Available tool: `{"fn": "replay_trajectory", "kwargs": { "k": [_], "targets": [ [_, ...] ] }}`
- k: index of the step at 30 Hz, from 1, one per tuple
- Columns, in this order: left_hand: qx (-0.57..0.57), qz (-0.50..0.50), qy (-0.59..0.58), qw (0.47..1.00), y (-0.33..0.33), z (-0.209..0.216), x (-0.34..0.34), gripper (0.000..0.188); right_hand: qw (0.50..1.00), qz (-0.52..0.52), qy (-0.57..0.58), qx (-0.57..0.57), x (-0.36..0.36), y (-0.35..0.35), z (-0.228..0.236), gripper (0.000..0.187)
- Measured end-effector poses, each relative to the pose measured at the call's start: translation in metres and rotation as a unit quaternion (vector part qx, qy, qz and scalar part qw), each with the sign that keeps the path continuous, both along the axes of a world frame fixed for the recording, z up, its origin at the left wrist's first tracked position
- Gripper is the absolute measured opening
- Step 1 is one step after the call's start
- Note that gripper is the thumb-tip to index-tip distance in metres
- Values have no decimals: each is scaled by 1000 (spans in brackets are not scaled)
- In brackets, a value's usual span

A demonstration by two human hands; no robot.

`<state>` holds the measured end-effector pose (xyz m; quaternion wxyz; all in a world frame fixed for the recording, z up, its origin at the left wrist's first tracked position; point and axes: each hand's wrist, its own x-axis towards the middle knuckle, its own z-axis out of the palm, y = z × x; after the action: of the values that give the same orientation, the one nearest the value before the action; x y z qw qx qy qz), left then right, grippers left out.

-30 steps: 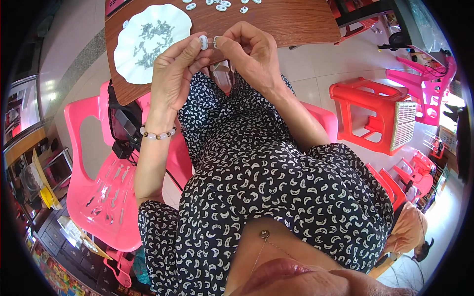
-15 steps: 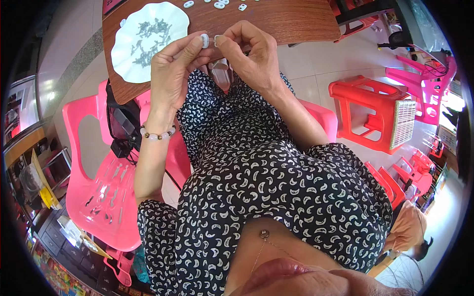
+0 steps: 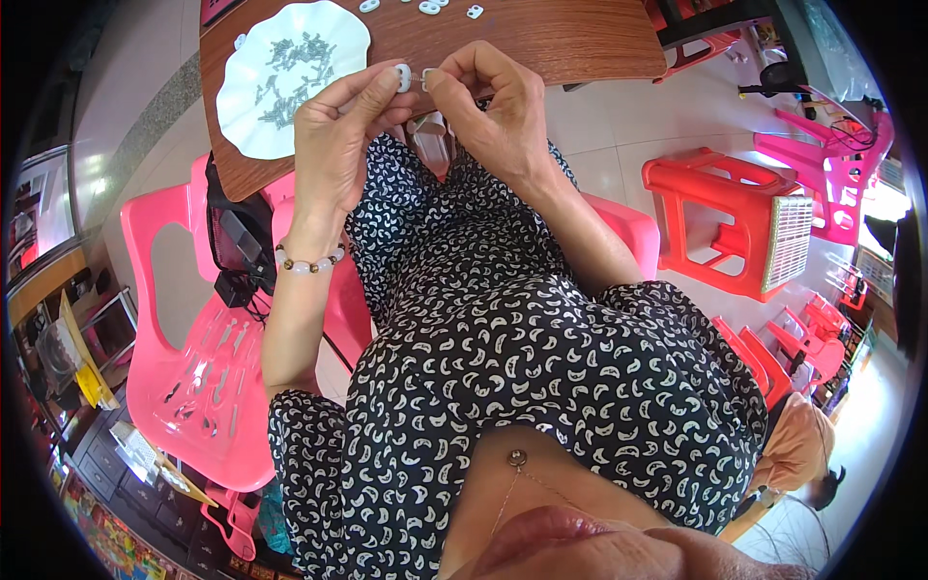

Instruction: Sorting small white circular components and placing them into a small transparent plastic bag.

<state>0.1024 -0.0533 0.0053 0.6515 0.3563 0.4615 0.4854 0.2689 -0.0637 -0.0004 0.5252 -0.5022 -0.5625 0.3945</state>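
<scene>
Between the thumb and fingers of my left hand [image 3: 350, 111] is a small white oval plastic piece [image 3: 403, 79] with two holes. My right hand [image 3: 488, 101] pinches a smaller whitish piece [image 3: 426, 81], mostly covered by the fingertips. The two hands are close together over the near edge of the brown table [image 3: 541, 48]. A thin, short, shiny part [image 3: 417, 80] shows in the gap between the pieces; whether it joins them I cannot tell. Left of my left hand stands a white wavy-rimmed plate [image 3: 239, 116] with many small grey metal pins [image 3: 295, 72] scattered on it.
More white two-hole pieces [image 3: 429, 8] lie at the table's far side. A pink chair [image 3: 208, 377] with a black bag [image 3: 237, 242] stands to my left. Red stools [image 3: 715, 222] and a magenta chair [image 3: 822, 184] are on the right. Another person [image 3: 797, 445] is at the lower right.
The oval piece in my left hand has turned slightly, so more of its holed face shows. Both hands keep nearly the same place and grip.
</scene>
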Motion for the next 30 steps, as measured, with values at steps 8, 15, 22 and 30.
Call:
{"fn": "replay_trajectory", "kwargs": {
  "k": [8,15,22,30],
  "targets": [
    [10,-12,21,1000,-2,3,3,24,1000,-7,-16,9,0,1,-3,14],
    [21,-42,-10,999,-1,4,1,25,998,51,12,-26,4,-1,4,16],
    [-38,-150,-77,985,7,10,-13,27,975,150,165,-24,10,3,-2,23],
    [-57,-181,-101,977,8,10,-14,26,966,231,116,22,26,9,-9,40]
  ]
}}
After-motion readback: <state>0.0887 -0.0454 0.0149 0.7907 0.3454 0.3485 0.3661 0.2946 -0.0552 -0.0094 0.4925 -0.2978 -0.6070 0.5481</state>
